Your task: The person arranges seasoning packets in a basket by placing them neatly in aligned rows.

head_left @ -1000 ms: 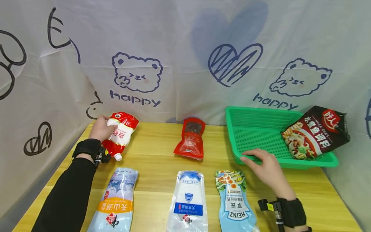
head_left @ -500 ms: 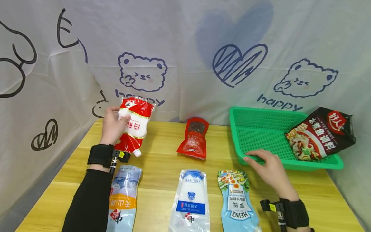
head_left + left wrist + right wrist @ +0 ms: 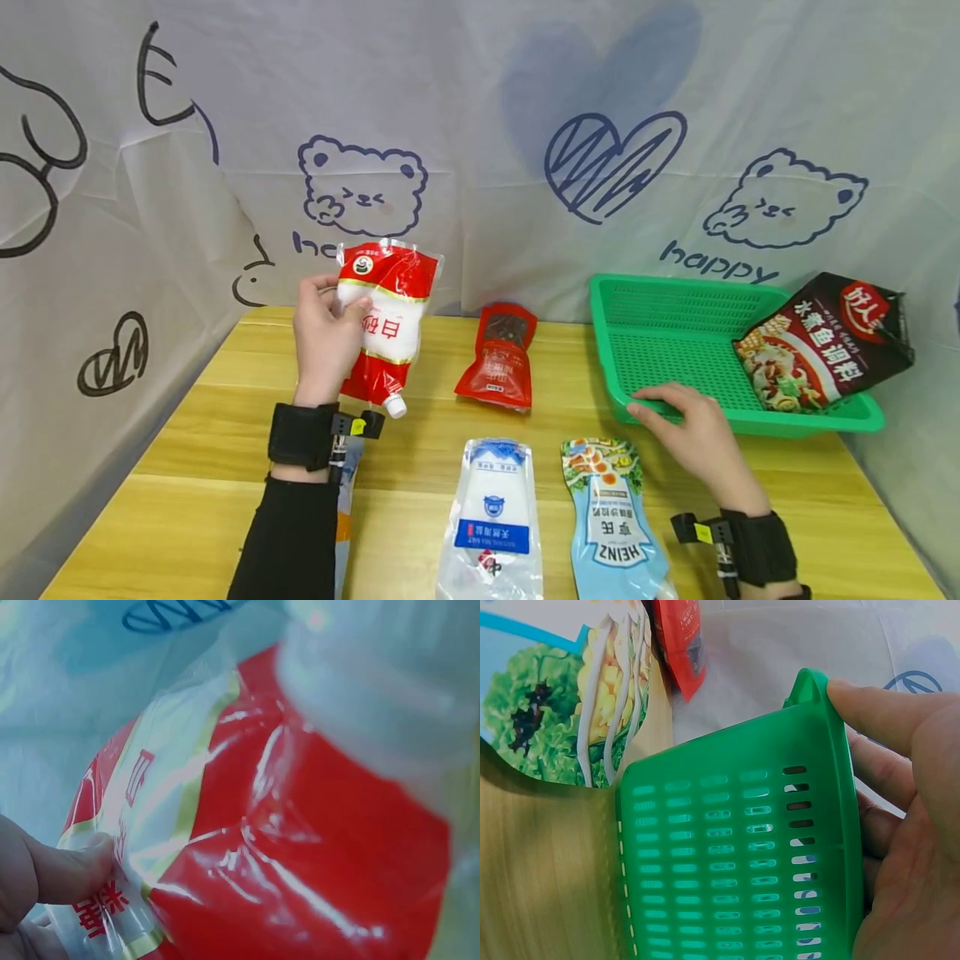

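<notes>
My left hand (image 3: 324, 346) pinches a red-and-white spouted pouch (image 3: 395, 337) by its left edge, thumb across the front. Held above the table at the left, the pouch has its white cap (image 3: 394, 406) pointing down. The left wrist view shows the thumb (image 3: 79, 870) pressed on the pouch's film, with the blurred cap close to the camera. On the right, my right hand (image 3: 701, 446) grips the near-left rim of a green basket (image 3: 602, 367). In the right wrist view the thumb (image 3: 877, 712) lies at the rim's corner, and the other fingers go behind the rim, partly hidden.
A dark seasoning bag (image 3: 825, 342) leans in the basket's right end. Mid-table at the back lies a red packet (image 3: 498, 358). Nearer are a white salt bag (image 3: 491, 517), a light-blue Heinz pouch (image 3: 613, 517) and another bag (image 3: 345, 508), mostly behind the left arm.
The left hand has lifted the red-and-white pouch off the table's back left and carried it rightward, with the arm now covering most of the near-left bag. The right hand stays on the basket rim.
</notes>
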Demonstrator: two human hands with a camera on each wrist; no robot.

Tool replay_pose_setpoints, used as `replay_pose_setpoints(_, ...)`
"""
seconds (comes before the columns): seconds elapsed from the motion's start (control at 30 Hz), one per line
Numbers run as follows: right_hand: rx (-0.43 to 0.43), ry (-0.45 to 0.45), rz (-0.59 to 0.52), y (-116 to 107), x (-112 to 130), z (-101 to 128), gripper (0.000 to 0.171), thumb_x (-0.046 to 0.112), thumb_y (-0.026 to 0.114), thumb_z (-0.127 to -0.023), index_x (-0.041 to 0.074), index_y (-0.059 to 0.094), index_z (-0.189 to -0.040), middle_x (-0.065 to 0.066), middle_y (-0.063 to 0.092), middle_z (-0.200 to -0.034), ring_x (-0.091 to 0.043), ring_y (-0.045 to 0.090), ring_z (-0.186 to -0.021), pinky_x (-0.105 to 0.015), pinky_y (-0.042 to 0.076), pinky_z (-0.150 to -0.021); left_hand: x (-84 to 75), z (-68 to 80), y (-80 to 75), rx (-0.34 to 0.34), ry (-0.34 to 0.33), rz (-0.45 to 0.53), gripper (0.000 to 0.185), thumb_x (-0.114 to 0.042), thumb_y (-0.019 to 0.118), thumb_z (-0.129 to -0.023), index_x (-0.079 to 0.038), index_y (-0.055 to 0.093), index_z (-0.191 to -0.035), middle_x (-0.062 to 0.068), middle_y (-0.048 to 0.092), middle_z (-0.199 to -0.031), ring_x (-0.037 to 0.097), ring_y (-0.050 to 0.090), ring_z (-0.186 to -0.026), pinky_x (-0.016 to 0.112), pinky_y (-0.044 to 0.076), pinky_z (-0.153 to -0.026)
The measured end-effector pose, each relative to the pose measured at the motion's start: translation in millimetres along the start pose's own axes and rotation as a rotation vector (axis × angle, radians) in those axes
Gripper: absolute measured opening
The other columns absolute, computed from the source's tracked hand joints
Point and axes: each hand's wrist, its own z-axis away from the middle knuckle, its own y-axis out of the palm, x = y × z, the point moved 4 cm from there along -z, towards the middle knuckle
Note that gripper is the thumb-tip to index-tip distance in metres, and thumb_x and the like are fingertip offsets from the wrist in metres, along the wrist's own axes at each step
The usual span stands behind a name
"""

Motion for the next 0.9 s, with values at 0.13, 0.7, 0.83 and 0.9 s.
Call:
replay_pose_setpoints(0.13,-0.012,-0.011,0.001,-1.2,0.0,-1.2,0.031,0.031,0.070,-0.101,0.007,0.074,-0.121,-0.015,0.072,-0.120,-0.042,0.063,-0.115,-0.062,0.045,-0.098,-8.6,10.6,14.6,-0.027,0.054,0.067,0.045,0.000,0.066,-0.100,0.006,0.042,-0.138,0.026,0.066,-0.130,0.035,0.066,-0.103,0.053,0.057,-0.092)
replay_pose_setpoints(0.7,-0.032,-0.014,-0.007,-2.4,-2.5,-4.1,0.028,0.029,0.071,-0.101,0.008,0.075,-0.119,-0.013,0.072,-0.118,-0.040,0.064,-0.114,-0.062,0.046,-0.098,-7.2,45.5,75.3,0.071,0.115,0.303,0.042,0.001,0.067,-0.099,0.004,0.043,-0.133,0.022,0.067,-0.127,0.030,0.066,-0.101,0.022,0.058,-0.085)
replay_pose_setpoints(0.83,-0.039,-0.020,-0.006,-3.4,0.5,-2.7,0.028,0.027,0.073,-0.100,0.008,0.075,-0.120,-0.012,0.072,-0.118,-0.039,0.065,-0.113,-0.059,0.051,-0.094,-6.2,51.0,83.0,0.101,0.107,0.303,0.043,0.002,0.066,-0.099,0.004,0.041,-0.135,0.021,0.066,-0.130,0.032,0.067,-0.106,0.026,0.058,-0.090)
replay_pose_setpoints(0.9,-0.054,-0.022,-0.017,-3.3,3.4,-2.1,0.030,0.026,0.074,-0.099,0.008,0.074,-0.122,-0.012,0.072,-0.119,-0.038,0.065,-0.113,-0.059,0.051,-0.093,-6.7,54.8,86.5,0.118,0.104,0.308,0.044,0.003,0.066,-0.099,0.004,0.041,-0.135,0.021,0.065,-0.131,0.032,0.067,-0.107,0.033,0.059,-0.093)
